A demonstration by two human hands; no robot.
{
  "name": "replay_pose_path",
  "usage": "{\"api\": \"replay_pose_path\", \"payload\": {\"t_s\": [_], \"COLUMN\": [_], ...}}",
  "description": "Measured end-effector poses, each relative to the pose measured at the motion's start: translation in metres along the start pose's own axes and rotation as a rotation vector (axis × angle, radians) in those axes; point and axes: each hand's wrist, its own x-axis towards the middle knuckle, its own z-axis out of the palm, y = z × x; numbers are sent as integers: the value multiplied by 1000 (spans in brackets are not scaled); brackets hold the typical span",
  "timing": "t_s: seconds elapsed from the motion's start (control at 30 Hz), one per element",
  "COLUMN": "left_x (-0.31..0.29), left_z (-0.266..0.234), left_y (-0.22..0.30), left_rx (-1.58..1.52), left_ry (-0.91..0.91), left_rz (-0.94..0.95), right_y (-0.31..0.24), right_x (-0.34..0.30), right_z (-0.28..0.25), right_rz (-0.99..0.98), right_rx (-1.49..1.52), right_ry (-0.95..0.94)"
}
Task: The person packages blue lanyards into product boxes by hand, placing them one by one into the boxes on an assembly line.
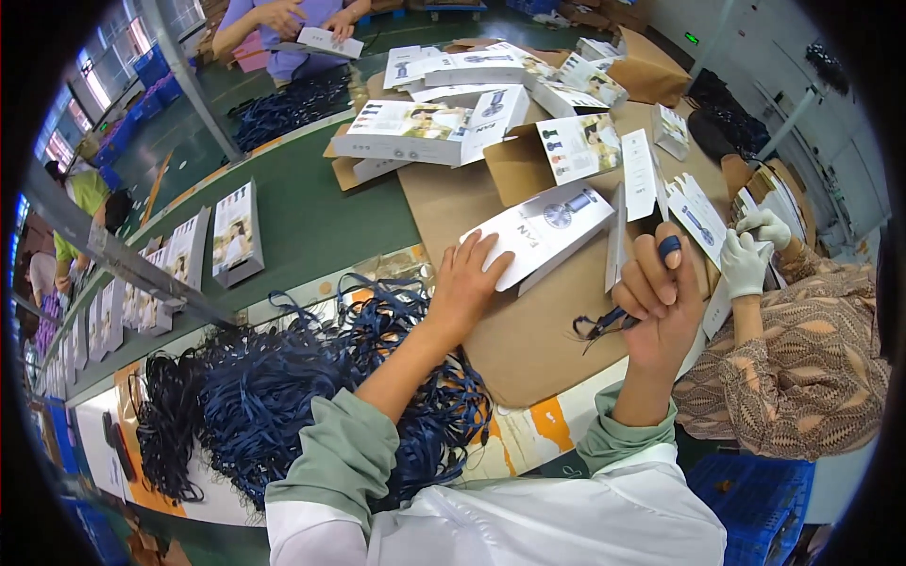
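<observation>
White carton [543, 226] lies over a cardboard sheet [524, 354] on the tabletop [590, 385], 1 end near the sheet's left edge. The left hand [467, 286], fingers spread, rests unclenched on that end. The raised right hand [661, 307] is half curled, a blue band [669, 246] around 1 finger; whether it holds the dark cord [596, 327] beside it, I cannot tell.

Bright light is filling windows [87, 85] along the workroom's left side, where blue crates [159, 71] are lining a green floor [146, 149]. A grey metal post [186, 75] is rising beyond a green-topped workbench [307, 203]; at right, a small green sign [692, 39] is glowing near a pale wall [769, 42].
</observation>
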Motion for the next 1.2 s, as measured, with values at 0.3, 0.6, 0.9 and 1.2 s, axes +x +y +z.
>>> {"api": "replay_pose_path", "payload": {"t_s": [0.3,0.6,0.9,1.2], "left_x": [59,27,-12,-19], "left_z": [-116,-207,-220,-225], "left_y": [20,32,24,32], "left_rx": [-184,-373,-605,-417], "left_ry": [111,-34,20,12], "left_rz": [96,-26,-206,-188], "right_y": [-14,18,63,95], "right_x": [38,67,28,-50], "right_z": [43,128,79,23], "right_rz": [-58,-39,-298,221], "right_rx": [257,202,-1289,-1074], "right_ry": [-291,-459,-485,-368]}}
